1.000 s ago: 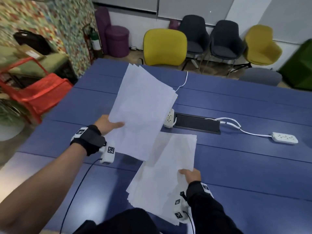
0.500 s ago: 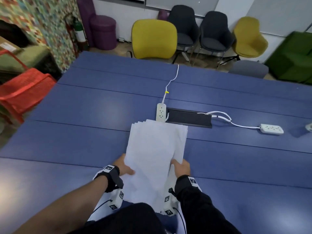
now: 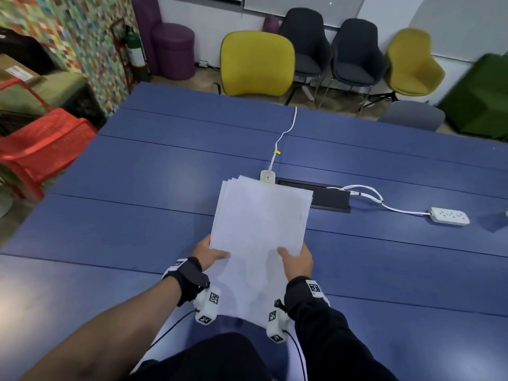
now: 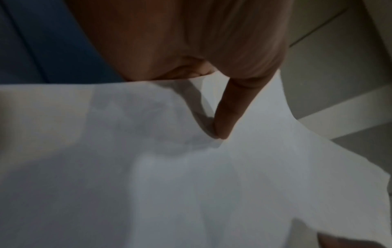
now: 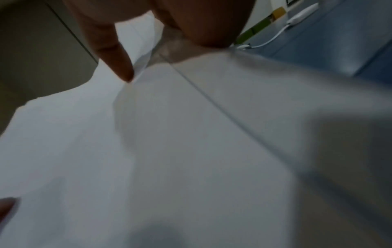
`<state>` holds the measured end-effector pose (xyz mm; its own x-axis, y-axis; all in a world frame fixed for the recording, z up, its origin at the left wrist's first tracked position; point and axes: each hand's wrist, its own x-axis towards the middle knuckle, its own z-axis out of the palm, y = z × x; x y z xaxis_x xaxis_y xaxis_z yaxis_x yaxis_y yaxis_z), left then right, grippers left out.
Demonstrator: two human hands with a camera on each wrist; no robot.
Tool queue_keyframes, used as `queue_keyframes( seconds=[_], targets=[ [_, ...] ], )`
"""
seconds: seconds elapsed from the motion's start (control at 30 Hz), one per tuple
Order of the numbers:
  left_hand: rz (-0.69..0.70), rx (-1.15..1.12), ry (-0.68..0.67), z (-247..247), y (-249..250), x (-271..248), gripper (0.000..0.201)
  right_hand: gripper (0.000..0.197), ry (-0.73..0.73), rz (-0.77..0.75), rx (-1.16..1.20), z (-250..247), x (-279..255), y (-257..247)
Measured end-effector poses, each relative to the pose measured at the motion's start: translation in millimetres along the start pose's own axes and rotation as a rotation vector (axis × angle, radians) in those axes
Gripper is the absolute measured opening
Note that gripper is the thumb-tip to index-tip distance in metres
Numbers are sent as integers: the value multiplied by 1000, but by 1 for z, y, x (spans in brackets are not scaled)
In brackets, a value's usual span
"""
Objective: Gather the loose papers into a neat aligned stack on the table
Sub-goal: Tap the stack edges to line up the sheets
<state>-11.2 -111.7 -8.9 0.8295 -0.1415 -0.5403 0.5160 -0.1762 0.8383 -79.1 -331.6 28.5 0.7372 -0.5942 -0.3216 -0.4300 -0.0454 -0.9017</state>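
One bundle of white papers (image 3: 261, 229) is held up over the blue table (image 3: 137, 215), its far edges slightly fanned at the top left. My left hand (image 3: 210, 255) grips the bundle's left edge, thumb on top. My right hand (image 3: 295, 259) grips the right edge the same way. In the left wrist view a thumb presses into the papers (image 4: 191, 184). The right wrist view shows the papers (image 5: 169, 151) with a thumb on the upper sheet. The fingers beneath the sheets are hidden.
A white power strip (image 3: 268, 176) and its cable lie just beyond the papers, beside a black cable hatch (image 3: 330, 200). A second power strip (image 3: 449, 215) lies at the right. Chairs stand past the table's far edge; a red chair (image 3: 41, 149) is at the left.
A second ago my left hand held one batch high and the right hand held another on the table. The batches came together, and both hands now hold a single bundle, raised slightly.
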Motion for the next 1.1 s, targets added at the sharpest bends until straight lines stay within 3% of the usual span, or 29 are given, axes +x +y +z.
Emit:
queue_keyframes(
  seconds=[0.2, 0.3, 0.37, 0.5, 0.57, 0.87, 0.97, 1.1],
  targets=[
    [231, -172, 19, -5, 78, -19, 51, 13, 162, -262, 227, 2, -5, -57],
    [379, -152, 13, -10, 91, -25, 54, 29, 171, -359, 312, -1, -7, -66],
    [379, -106, 16, -13, 84, -27, 57, 35, 126, -349, 295, -2, -7, -60],
    [296, -86, 112, -5, 70, -33, 30, 38, 102, -219, 203, -1, -11, -43],
    [305, -118, 130, 6, 74, -37, 26, 37, 105, -169, 227, 2, -12, -45],
    [381, -217, 72, 3, 88, -53, 44, 50, 98, -245, 327, -20, -14, -51],
    [422, -272, 47, 2, 89, -59, 55, 38, 76, -276, 373, -22, -17, -55],
    [584, -340, 65, 6, 110, -72, 54, 38, 68, -334, 424, -18, -17, -61]
  ],
)
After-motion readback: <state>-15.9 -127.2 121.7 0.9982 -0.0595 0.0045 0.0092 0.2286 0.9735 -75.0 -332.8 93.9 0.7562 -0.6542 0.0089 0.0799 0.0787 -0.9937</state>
